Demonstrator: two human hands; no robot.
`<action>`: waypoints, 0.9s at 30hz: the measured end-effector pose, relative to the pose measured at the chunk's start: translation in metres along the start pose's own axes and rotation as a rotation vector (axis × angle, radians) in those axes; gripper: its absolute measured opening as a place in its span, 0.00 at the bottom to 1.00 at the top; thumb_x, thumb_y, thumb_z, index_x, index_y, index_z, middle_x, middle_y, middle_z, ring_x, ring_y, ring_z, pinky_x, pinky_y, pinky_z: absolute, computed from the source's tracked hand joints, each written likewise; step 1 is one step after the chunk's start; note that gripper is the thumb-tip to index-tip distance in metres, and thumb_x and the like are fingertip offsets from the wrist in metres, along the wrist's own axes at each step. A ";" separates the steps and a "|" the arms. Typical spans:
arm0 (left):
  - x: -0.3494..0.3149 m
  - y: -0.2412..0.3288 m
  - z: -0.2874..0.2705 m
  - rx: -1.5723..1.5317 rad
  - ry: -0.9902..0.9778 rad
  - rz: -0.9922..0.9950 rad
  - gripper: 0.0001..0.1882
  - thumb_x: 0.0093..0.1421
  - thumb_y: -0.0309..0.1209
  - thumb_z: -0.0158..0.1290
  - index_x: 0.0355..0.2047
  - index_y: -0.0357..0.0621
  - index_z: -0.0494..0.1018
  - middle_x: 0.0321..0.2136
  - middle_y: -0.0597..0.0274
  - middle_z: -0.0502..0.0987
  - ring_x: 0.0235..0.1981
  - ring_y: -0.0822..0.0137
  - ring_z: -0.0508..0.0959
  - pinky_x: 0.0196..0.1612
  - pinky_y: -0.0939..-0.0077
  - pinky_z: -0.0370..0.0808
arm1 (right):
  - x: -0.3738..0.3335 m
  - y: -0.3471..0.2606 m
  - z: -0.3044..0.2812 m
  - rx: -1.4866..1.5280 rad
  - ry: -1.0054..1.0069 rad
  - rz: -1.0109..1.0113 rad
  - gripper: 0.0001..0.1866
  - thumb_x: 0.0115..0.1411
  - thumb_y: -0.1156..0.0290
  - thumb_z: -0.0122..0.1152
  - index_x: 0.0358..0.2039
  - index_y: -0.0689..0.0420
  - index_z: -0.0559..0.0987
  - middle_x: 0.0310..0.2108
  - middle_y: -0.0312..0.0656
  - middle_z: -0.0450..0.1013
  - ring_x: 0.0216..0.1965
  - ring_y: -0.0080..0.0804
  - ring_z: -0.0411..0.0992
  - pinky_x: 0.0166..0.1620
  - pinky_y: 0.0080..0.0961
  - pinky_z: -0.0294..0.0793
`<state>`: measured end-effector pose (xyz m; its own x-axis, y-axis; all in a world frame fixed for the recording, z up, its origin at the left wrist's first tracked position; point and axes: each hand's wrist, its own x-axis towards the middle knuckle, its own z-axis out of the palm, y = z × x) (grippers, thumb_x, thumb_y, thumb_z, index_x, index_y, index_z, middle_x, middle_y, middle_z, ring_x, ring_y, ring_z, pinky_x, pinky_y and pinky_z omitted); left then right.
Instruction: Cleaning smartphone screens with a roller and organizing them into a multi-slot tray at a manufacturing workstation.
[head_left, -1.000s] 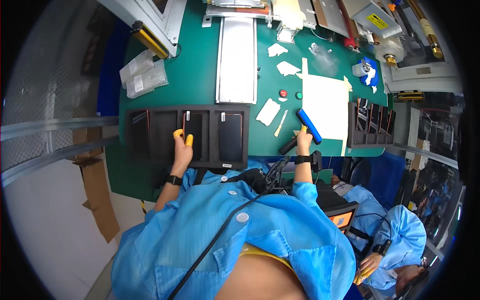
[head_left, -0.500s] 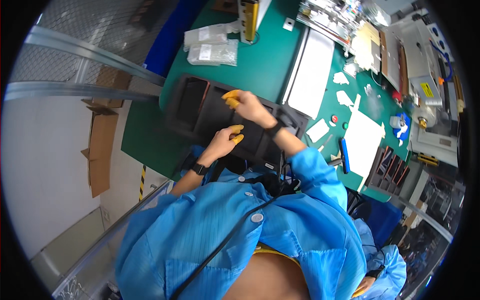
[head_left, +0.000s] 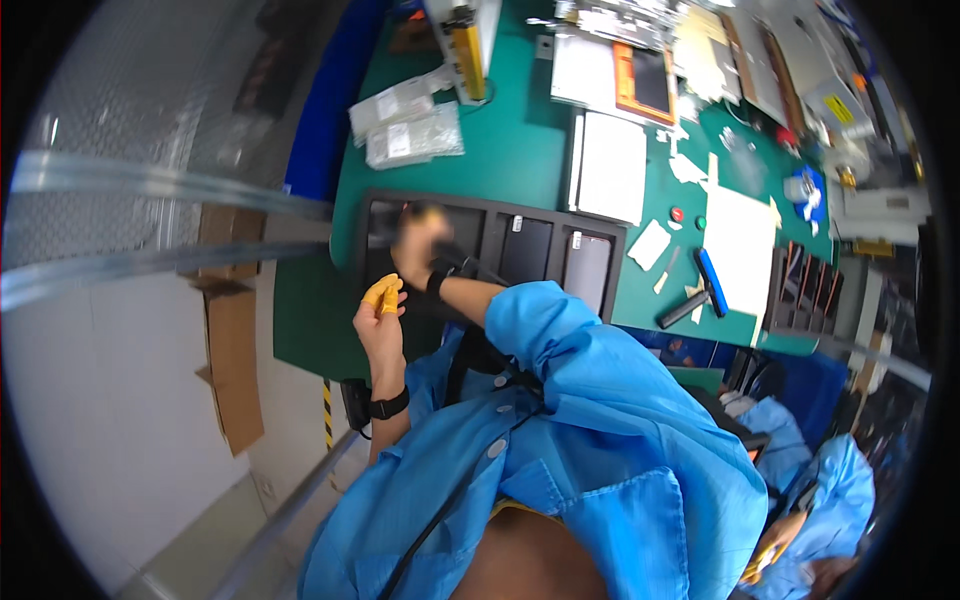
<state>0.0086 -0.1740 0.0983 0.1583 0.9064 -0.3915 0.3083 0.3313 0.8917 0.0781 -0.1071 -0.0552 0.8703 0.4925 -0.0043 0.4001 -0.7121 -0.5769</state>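
A long black compartment tray lies on the green table in front of me. My right hand, smeared by motion, is over its left end; whether it holds anything I cannot make out. A dark piece with a bit of orange edge shows by its fingertips. My left hand is beside the tray's near left edge, its fingertips in yellow finger cots and pinched together. Anything between them is hidden. Two flat, phone-like panels sit in the tray: a dark panel and a paler panel, each with a small white label.
Clear plastic bags lie beyond the tray. An orange-framed panel and a white plate are at the back. To the right are a blue-handled tool, white paper and another black tray. A co-worker's hand shows lower right.
My right hand has moved left to the tray's left end. My left hand has moved left off the tray, its fingers drawn together. The two panels are uncovered, and the orange-framed panel now shows.
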 end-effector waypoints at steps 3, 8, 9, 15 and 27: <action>0.010 0.006 0.019 -0.017 -0.025 0.223 0.13 0.56 0.18 0.41 0.41 0.36 0.69 0.34 0.61 0.74 0.30 0.75 0.74 0.30 0.87 0.69 | -0.007 -0.008 -0.049 0.329 -0.273 0.056 0.14 0.54 0.63 0.40 0.27 0.62 0.66 0.27 0.54 0.67 0.28 0.49 0.68 0.31 0.42 0.67; 0.009 0.035 0.064 -0.112 -0.138 0.367 0.10 0.56 0.20 0.44 0.39 0.35 0.70 0.32 0.62 0.73 0.30 0.78 0.71 0.30 0.89 0.67 | 0.013 0.024 -0.124 0.574 -0.521 -0.078 0.14 0.51 0.66 0.49 0.33 0.64 0.66 0.23 0.55 0.71 0.25 0.51 0.71 0.29 0.42 0.71; 0.010 0.037 0.074 -0.131 -0.141 0.375 0.10 0.56 0.20 0.44 0.39 0.35 0.70 0.32 0.62 0.73 0.30 0.78 0.71 0.30 0.89 0.67 | 0.025 0.028 -0.164 0.615 -0.684 0.004 0.12 0.49 0.72 0.52 0.33 0.64 0.65 0.23 0.57 0.71 0.28 0.52 0.71 0.31 0.43 0.70; 0.023 0.045 0.167 0.117 -0.206 0.583 0.09 0.50 0.22 0.53 0.34 0.39 0.73 0.28 0.60 0.74 0.31 0.69 0.72 0.36 0.78 0.68 | 0.067 0.139 -0.267 0.499 -0.318 -0.253 0.15 0.51 0.75 0.51 0.40 0.61 0.65 0.28 0.57 0.70 0.32 0.54 0.69 0.32 0.39 0.69; 0.035 0.046 0.366 0.820 -0.348 0.729 0.23 0.43 0.49 0.55 0.33 0.45 0.72 0.31 0.52 0.74 0.39 0.55 0.71 0.37 0.56 0.68 | 0.147 0.280 -0.326 0.544 0.323 0.067 0.13 0.51 0.78 0.49 0.39 0.60 0.65 0.26 0.51 0.70 0.27 0.43 0.70 0.30 0.32 0.68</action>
<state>0.3720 -0.2231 0.0429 0.7606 0.6492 0.0013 0.5346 -0.6274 0.5662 0.4117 -0.3968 0.0486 0.9651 0.2196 0.1428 0.2127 -0.3385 -0.9166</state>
